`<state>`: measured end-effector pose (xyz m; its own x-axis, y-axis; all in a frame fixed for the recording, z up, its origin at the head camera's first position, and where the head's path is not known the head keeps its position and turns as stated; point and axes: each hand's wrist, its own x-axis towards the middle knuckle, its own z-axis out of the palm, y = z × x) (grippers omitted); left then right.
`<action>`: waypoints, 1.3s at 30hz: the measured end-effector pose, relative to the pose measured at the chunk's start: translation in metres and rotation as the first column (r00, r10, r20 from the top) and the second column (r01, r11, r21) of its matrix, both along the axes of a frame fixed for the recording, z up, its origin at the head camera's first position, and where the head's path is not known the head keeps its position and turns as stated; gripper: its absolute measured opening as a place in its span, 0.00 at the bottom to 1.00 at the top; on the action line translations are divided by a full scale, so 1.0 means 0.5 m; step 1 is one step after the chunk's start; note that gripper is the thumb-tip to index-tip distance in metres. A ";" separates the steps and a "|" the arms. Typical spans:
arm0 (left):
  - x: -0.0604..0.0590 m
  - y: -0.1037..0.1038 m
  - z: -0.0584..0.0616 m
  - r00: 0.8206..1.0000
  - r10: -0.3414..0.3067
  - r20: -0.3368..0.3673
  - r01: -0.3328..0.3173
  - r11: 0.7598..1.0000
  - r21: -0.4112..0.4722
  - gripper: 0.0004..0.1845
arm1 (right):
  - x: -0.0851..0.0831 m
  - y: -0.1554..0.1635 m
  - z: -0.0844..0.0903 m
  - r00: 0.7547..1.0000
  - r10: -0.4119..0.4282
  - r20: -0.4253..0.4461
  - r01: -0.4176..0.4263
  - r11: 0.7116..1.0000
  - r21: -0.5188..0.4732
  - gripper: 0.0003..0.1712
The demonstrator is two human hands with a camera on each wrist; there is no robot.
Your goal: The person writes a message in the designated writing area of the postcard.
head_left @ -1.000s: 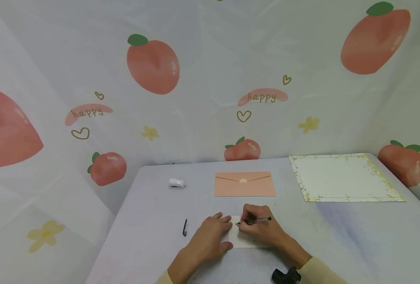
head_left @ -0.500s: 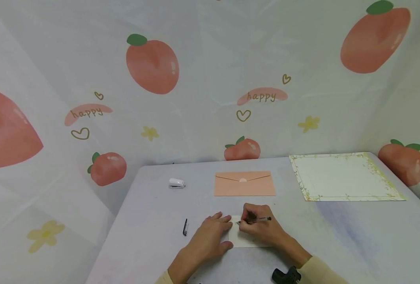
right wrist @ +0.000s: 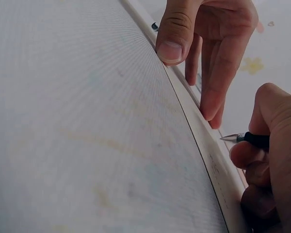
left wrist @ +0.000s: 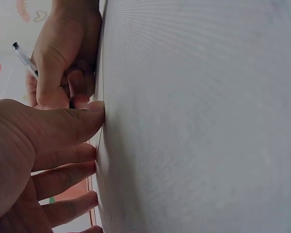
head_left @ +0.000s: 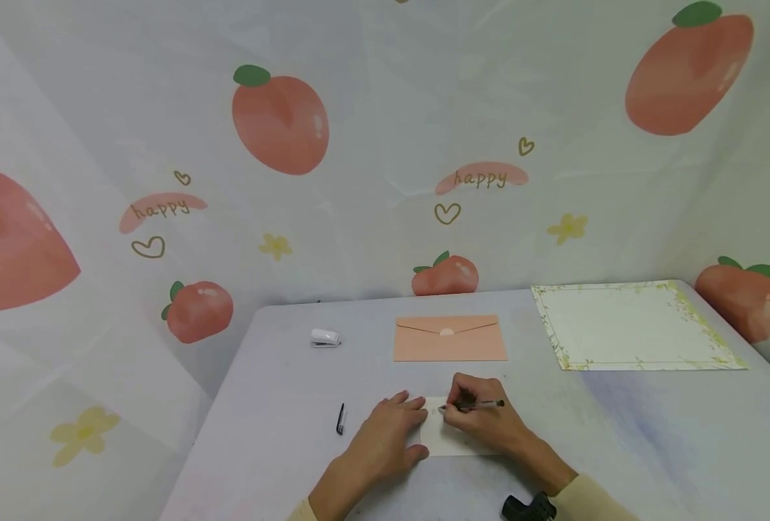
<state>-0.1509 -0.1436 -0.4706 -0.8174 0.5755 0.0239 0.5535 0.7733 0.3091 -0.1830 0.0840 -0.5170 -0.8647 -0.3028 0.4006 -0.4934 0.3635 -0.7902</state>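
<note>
Left grip: fingers flat, pressing card to table | card: near table edge, between both hands | right grip: pinching pen, tip at card | envelope beyond.

Salmon-pink envelope, floral-bordered cream paper
</note>
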 end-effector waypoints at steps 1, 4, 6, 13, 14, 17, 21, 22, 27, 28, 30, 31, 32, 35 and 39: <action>0.001 0.000 0.001 1.000 -0.004 -0.009 0.004 1.000 0.004 0.27 | 0.000 -0.001 0.001 1.000 0.005 -0.002 -0.005 1.000 -0.001 0.18; -0.003 -0.004 -0.009 0.998 -0.023 -0.053 0.023 1.000 0.013 0.27 | 0.000 -0.003 0.004 1.000 0.016 -0.014 -0.016 1.000 -0.002 0.17; -0.005 -0.005 -0.014 0.998 -0.024 -0.053 0.025 1.000 0.017 0.27 | 0.000 -0.004 0.004 0.999 0.017 -0.029 -0.017 1.000 0.000 0.18; -0.014 -0.009 -0.037 0.997 -0.030 -0.070 0.031 0.999 0.016 0.28 | -0.002 -0.003 0.001 0.999 0.016 -0.040 -0.015 1.000 0.020 0.17; -0.013 -0.008 -0.033 0.997 -0.027 -0.067 0.028 1.000 0.010 0.28 | -0.002 -0.002 0.000 0.999 0.012 -0.041 -0.011 1.000 0.023 0.18; -0.001 0.000 -0.001 1.000 -0.004 -0.022 0.003 1.000 -0.012 0.28 | -0.003 -0.001 -0.002 0.999 -0.004 -0.041 0.005 1.000 0.023 0.18; 0.001 0.002 0.006 1.000 0.006 -0.006 -0.006 1.000 -0.014 0.28 | -0.003 -0.001 -0.003 1.000 -0.012 -0.021 0.012 1.000 0.029 0.19; -0.002 0.000 -0.002 1.000 -0.004 -0.023 0.004 1.000 -0.011 0.28 | -0.003 -0.001 -0.003 1.000 -0.010 -0.018 0.011 0.999 0.032 0.18; -0.003 -0.002 -0.009 0.999 -0.024 -0.047 0.024 1.000 -0.005 0.27 | -0.002 0.001 -0.003 1.000 0.004 -0.018 -0.004 1.000 0.023 0.17; -0.003 -0.002 -0.009 0.999 -0.021 -0.039 0.021 1.000 -0.008 0.27 | -0.002 0.001 -0.003 1.000 0.009 -0.020 -0.008 1.000 0.020 0.17; 0.003 0.004 0.008 1.000 -0.001 -0.005 0.001 1.000 -0.016 0.28 | -0.001 0.001 -0.003 0.999 0.017 -0.027 -0.017 1.000 0.014 0.17; 0.003 0.004 0.008 1.000 0.003 0.002 -0.003 1.000 -0.021 0.28 | -0.001 0.001 -0.003 0.999 0.022 -0.029 -0.021 1.000 0.012 0.17; 0.003 0.005 0.009 1.000 0.005 0.003 -0.005 1.000 -0.023 0.28 | -0.001 0.001 -0.003 0.999 0.026 -0.033 -0.026 1.000 0.010 0.17; 0.003 0.005 0.008 1.000 -0.002 -0.014 0.001 1.000 -0.021 0.28 | -0.001 0.002 -0.003 0.999 0.029 -0.036 -0.028 1.000 0.012 0.18; -0.003 0.001 -0.008 0.999 -0.010 -0.033 0.009 1.000 -0.018 0.28 | -0.001 0.002 -0.002 0.999 0.033 -0.032 -0.033 0.999 0.015 0.18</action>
